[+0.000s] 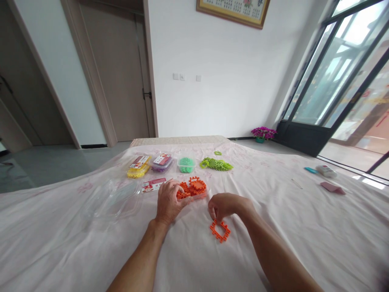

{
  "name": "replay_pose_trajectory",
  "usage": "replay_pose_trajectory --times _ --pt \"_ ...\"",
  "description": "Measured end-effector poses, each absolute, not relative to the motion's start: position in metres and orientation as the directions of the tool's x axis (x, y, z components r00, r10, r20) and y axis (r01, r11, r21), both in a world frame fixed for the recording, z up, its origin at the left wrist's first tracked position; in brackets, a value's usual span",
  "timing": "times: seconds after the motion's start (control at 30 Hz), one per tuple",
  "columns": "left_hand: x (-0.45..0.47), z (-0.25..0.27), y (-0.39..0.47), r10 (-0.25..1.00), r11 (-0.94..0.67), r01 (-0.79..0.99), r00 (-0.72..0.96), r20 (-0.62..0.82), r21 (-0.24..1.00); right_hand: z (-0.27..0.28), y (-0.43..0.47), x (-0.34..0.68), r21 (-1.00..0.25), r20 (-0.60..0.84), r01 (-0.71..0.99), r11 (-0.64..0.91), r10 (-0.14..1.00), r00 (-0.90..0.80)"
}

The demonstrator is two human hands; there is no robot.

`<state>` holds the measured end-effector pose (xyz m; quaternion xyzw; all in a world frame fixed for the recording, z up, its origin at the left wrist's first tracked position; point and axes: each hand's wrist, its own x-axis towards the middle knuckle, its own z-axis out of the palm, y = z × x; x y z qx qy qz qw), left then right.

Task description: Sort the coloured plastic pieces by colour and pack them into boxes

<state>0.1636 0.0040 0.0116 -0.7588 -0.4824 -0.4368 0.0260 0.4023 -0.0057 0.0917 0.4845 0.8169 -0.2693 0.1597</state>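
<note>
A clear plastic box [199,196] full of orange interlocking pieces [197,185] lies on the cloth in front of me. My left hand [170,199] is closed round the box's left side, thumb along its near edge. To the right, my right hand [224,204] has its fingers pinched together and pointing down. Their tips meet the upper edge of an orange square frame piece [220,231] with notched sides, which lies on or just above the cloth. The right hand hides part of the contact.
Boxes of yellow pieces [138,171], purple pieces [161,164] and green pieces [186,164] stand farther back, beside a lime-green heap [217,164]. Clear empty lids [117,198] lie left, near a printed label card [153,185]. A pink cloth [332,187] and a white packet [326,171] lie right.
</note>
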Motion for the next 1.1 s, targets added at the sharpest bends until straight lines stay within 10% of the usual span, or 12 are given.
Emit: replay_pose_trajectory --times 0.7,1.1 --pt "0.161 0.017 0.003 0.721 -0.544 0.721 0.139 0.679 0.430 0.090 -0.003 0.398 -0.289 -0.483 0.876 0.385 0.732 -0.481" --pt "0.154 0.005 0.015 0.764 -0.465 0.687 -0.008 0.646 0.559 0.097 0.001 0.412 -0.800 -0.355 0.575 0.173 0.636 -0.685"
